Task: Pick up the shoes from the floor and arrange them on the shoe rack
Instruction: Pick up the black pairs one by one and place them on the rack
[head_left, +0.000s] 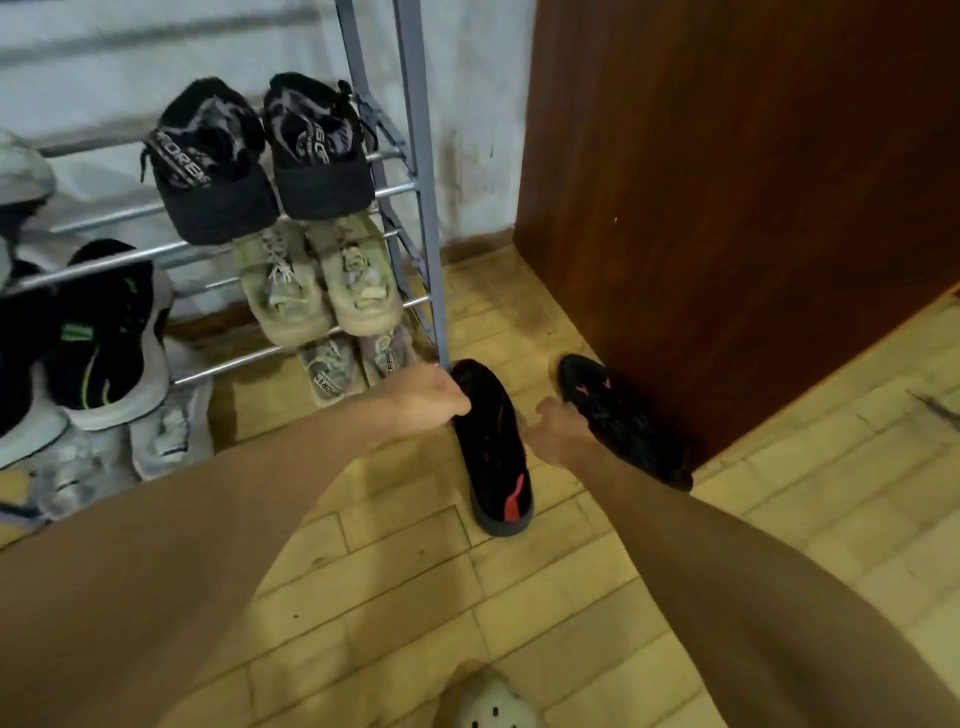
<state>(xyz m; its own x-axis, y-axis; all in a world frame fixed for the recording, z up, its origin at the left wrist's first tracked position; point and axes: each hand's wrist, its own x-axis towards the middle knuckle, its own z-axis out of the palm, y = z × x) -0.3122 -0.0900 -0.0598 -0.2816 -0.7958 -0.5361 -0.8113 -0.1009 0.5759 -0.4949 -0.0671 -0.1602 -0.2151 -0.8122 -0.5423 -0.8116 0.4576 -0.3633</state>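
On the floor tiles (389, 571) the left hand (435, 396) grips the near black shoe (491, 452) at its opening. The right hand (558, 432) meets the other black shoe (626, 423), and I cannot tell its hold. Beyond, the shoe rack (422, 208) carries a black pair (218, 176) above a beige pair (358, 283).

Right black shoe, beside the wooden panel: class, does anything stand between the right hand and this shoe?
Nothing visible does. The right hand is at the right black shoe, fingers against its upper; whether they grip it cannot be told. The left black shoe, gripped by the left hand, lies off to the side.
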